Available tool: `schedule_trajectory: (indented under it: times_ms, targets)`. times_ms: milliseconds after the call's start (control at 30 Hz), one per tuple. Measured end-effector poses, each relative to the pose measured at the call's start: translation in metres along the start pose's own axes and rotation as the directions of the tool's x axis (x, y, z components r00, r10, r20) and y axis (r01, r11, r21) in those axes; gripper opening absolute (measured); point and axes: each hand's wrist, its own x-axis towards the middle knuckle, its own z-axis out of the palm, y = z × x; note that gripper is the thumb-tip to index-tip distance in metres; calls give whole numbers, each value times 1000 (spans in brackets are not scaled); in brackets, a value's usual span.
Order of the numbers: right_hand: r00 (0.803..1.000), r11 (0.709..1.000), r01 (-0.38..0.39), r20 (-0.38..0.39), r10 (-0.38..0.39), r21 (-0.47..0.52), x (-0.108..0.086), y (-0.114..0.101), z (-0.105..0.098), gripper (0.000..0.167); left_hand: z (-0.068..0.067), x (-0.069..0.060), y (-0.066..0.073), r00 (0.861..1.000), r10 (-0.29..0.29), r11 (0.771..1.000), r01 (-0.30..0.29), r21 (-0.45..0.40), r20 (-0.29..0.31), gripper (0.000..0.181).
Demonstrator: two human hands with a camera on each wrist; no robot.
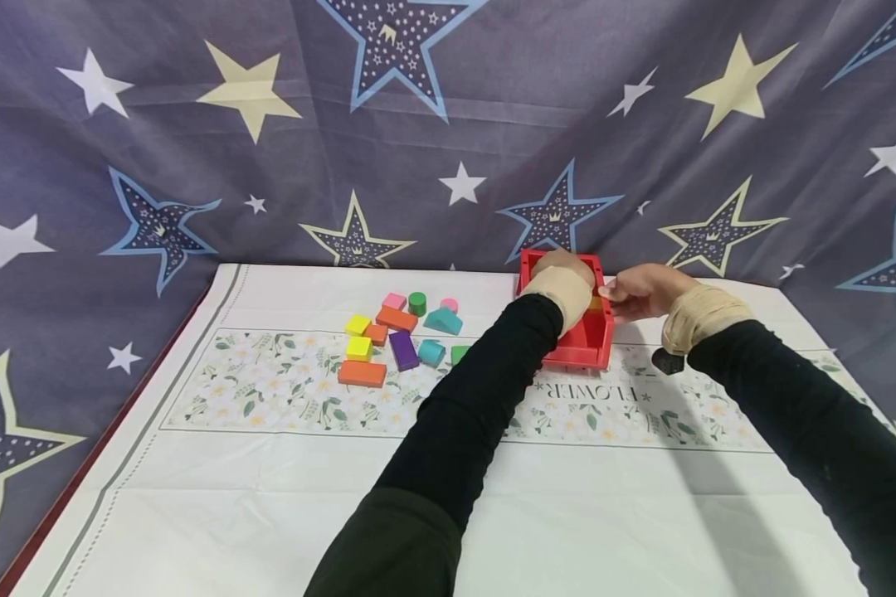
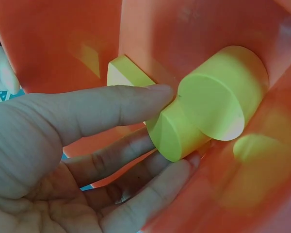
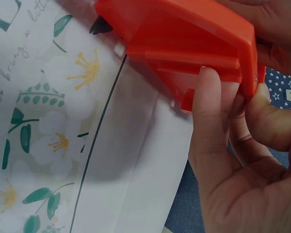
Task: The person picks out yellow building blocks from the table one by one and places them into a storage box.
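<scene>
A red open box (image 1: 582, 352) is at the back right of the table, against the backdrop. My left hand (image 1: 563, 265) reaches down inside it. In the left wrist view the thumb and fingers close around a small yellow cylinder (image 2: 166, 136). A larger yellow cylinder (image 2: 211, 97) lies against it, and a flat-sided yellow block (image 2: 128, 70) sits behind the thumb. At the box's right side, my right hand (image 1: 645, 290) grips the red wall, with thumb and fingers at its edge in the right wrist view. Part of the box's inside is hidden by my left hand and wrist.
Left of the box lie loose blocks, among them a purple block (image 1: 403, 350), an orange block (image 1: 362, 373), a teal triangle (image 1: 444, 320) and a green cylinder (image 1: 417, 303). A green block (image 1: 459, 354) is partly behind my left sleeve. A star-patterned curtain (image 1: 418, 149) hangs behind the table.
</scene>
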Motion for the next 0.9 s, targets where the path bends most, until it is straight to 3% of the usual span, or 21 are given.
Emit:
schedule_trajectory:
  times_ms: [333,633,900]
  targets:
    - [1000,1000,-6,-7,6,13,-1,0,0,7,4,2,-2,1000,-19,997,17,-78,-23,34]
    - [1000,1000,-12,-5,12,12,0,0,-1,7,11,9,3,998,-34,998,31,-51,-50,35]
    - [1000,1000,-13,-3,13,17,0,0,-1,4,12,10,10,997,-68,997,69,32,-44,38]
